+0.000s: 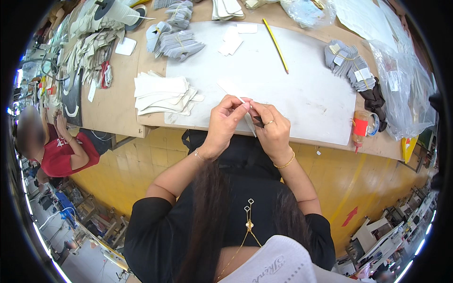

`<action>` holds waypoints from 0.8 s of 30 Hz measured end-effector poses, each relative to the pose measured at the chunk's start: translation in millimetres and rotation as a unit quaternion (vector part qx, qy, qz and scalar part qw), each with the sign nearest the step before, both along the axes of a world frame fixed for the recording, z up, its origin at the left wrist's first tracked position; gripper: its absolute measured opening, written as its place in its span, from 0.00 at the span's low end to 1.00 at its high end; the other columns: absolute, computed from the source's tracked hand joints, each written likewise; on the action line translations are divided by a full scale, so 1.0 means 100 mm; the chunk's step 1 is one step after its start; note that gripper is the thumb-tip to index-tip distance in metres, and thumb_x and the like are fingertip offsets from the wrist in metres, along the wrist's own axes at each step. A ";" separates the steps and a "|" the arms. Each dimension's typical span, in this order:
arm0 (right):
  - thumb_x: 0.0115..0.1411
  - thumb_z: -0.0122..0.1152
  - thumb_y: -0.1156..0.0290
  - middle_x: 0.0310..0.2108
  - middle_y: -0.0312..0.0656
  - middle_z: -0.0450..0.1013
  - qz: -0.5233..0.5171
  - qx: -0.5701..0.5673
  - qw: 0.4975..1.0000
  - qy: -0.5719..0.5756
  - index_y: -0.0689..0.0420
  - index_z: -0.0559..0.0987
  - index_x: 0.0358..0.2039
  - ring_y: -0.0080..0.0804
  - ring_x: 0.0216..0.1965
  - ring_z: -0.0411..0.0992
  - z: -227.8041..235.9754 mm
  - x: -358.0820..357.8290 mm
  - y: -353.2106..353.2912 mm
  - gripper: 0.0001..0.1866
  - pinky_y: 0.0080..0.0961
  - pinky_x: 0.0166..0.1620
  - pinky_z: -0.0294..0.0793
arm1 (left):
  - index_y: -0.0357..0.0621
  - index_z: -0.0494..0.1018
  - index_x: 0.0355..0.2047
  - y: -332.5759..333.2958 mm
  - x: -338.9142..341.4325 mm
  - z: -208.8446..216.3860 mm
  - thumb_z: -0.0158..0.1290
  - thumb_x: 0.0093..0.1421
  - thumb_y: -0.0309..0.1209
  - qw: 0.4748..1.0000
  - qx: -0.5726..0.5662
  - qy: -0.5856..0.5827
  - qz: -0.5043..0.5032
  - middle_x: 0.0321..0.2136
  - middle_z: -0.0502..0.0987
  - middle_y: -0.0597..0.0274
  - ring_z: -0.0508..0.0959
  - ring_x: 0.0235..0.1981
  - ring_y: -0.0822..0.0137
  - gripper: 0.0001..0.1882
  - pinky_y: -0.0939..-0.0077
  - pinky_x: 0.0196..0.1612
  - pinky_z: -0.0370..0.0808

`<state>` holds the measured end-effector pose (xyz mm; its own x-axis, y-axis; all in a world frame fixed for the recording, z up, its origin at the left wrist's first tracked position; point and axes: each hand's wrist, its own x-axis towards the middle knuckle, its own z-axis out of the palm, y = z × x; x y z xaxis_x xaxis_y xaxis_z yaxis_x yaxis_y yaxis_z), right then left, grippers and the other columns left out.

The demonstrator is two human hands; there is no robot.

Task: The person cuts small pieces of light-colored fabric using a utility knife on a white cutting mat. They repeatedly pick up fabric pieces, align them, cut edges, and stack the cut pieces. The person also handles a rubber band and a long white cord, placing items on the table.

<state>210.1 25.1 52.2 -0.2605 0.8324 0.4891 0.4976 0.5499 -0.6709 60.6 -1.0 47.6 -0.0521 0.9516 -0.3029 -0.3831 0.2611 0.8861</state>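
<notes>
Above the near edge of the table, both my hands come together on a thin white fabric strip (249, 123), seen nearly edge-on. My left hand (223, 121) pinches it between thumb and fingers. The fingertips of my right hand (272, 126) close on the same strip, touching the left fingertips. A small dark pointed tool (258, 121) is tucked in my right hand; most of it is hidden by the fingers. To the left of my hands lies a loose stack of white fabric pieces (163, 92), partly on the pale work sheet (302, 101).
A yellow pencil (275, 45) and white pieces (231, 41) lie farther back. Tied grey bundles (181, 45) stand back left, another grey bundle (349, 63) right. A red-labelled bottle (360, 128) is near the right edge, beside plastic bags (406, 89). A person in red (71, 153) sits left.
</notes>
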 end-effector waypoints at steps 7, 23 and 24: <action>0.57 0.65 0.81 0.25 0.42 0.77 -0.070 -0.176 0.980 0.063 0.62 0.81 0.40 0.27 0.24 0.77 0.01 0.01 0.09 0.09 0.22 0.29 0.76 | 0.39 0.76 0.52 0.09 -0.41 -0.16 0.58 0.62 0.30 0.839 0.215 0.497 -0.058 0.52 0.74 0.53 0.73 0.55 0.58 0.18 0.69 0.55 0.69; 0.64 0.61 0.64 0.23 0.43 0.80 -0.046 -0.557 0.827 0.050 0.67 0.81 0.30 0.25 0.20 0.78 -0.08 -0.11 0.36 0.16 0.21 0.27 0.75 | 0.46 0.79 0.45 -0.07 -0.41 -0.43 0.64 0.55 0.33 0.684 0.271 0.672 -0.083 0.51 0.74 0.60 0.72 0.54 0.58 0.17 0.57 0.55 0.62; 0.63 0.61 0.64 0.22 0.43 0.80 -0.050 -0.558 0.827 0.050 0.67 0.81 0.30 0.25 0.19 0.78 -0.07 -0.11 0.36 0.16 0.21 0.27 0.75 | 0.46 0.79 0.45 -0.06 -0.40 -0.44 0.64 0.55 0.32 0.687 0.275 0.668 -0.081 0.50 0.74 0.60 0.72 0.54 0.58 0.16 0.57 0.55 0.62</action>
